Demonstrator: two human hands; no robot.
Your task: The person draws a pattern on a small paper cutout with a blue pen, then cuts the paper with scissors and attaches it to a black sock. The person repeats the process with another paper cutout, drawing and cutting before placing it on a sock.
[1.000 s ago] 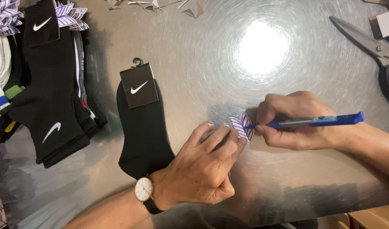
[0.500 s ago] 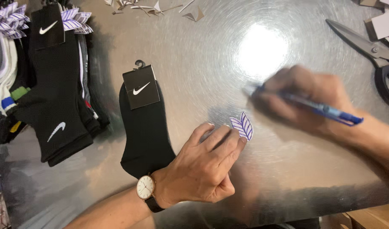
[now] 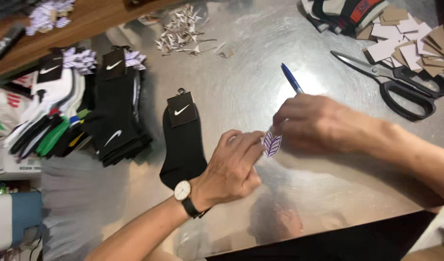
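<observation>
Head view, looking down on a shiny metal bench (image 3: 241, 67). I see the left hand (image 3: 231, 169), a wristwatch (image 3: 183, 191) on its wrist, with its grip pressed together on the lower edge of a small white tag with purple stripes (image 3: 272, 143). The tag stands just off the bench surface, between the two hands. The right hand (image 3: 318, 123) meets the tag from the other side, its fingertips closed on the tag's upper edge; the same grip also carries a blue pen (image 3: 292, 79), whose free end points up and away from me above the knuckles.

Just left of the left hand lies a single black sock (image 3: 183, 150), flat on the bench, with a black card header and small hook at its top end. Further left, well apart from the hands, a pile of black socks (image 3: 116, 121) overlaps a pile of white and coloured socks (image 3: 52, 116), several bearing purple-striped tags. At the far right, black-handled scissors (image 3: 401, 82) lie beside a scatter of brown and white card pieces (image 3: 415, 43). Near the top centre sits a heap of white paper trimmings (image 3: 183, 34). A wooden ledge (image 3: 86, 19) borders the bench at upper left.
</observation>
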